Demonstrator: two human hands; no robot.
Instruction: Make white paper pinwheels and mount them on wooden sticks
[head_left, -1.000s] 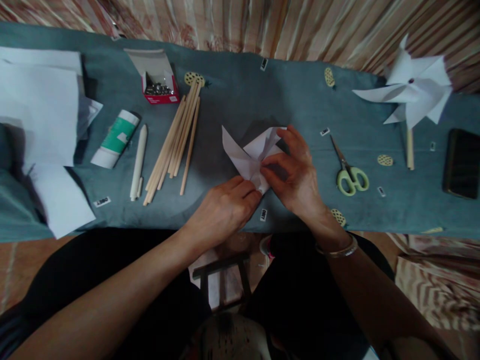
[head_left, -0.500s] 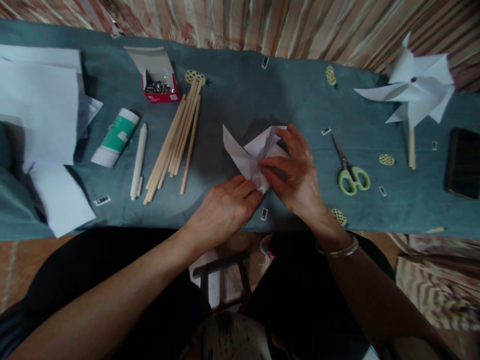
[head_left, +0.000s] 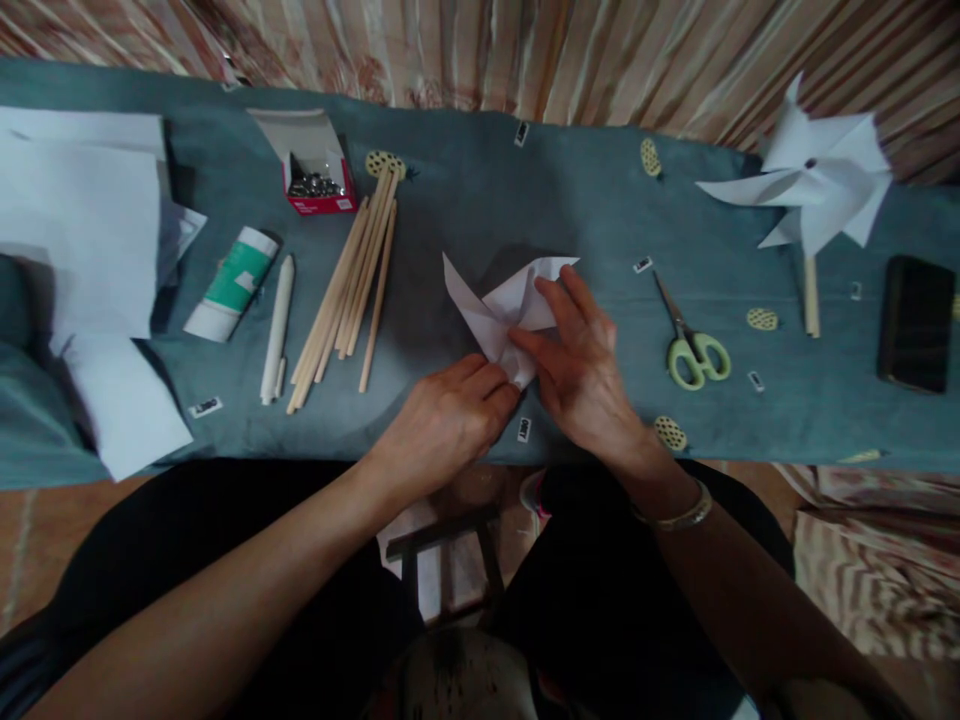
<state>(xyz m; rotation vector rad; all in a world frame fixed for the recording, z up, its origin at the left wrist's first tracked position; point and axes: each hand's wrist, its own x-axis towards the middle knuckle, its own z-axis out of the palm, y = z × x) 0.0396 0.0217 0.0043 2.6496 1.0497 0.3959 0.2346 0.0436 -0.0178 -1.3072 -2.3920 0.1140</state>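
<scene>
A white paper pinwheel (head_left: 477, 312), partly folded, lies on the table in front of me with its points sticking up. My left hand (head_left: 456, 408) is closed on its near edge, the fingers curled over the paper. With a finger of my right hand (head_left: 583, 372) I press a folded corner down at the middle. The other right fingers are stretched along the pinwheel's right side, near its upper right point. My right hand covers part of the paper there, and its thumb is partly hidden.
Left lie wooden sticks (head_left: 345, 290), a white pen (head_left: 278, 325), a glue stick (head_left: 238, 283), paper sheets (head_left: 82, 220) and an open box of metal pins (head_left: 319, 204). Right are green-handled scissors (head_left: 696, 358), a finished pinwheel on a stick (head_left: 825, 160) and a phone (head_left: 916, 322).
The fingers of my right hand have moved off the pinwheel's upper right flap, which shows more now. One right finger still presses the middle. My left hand keeps its grip. The view has shifted slightly.
</scene>
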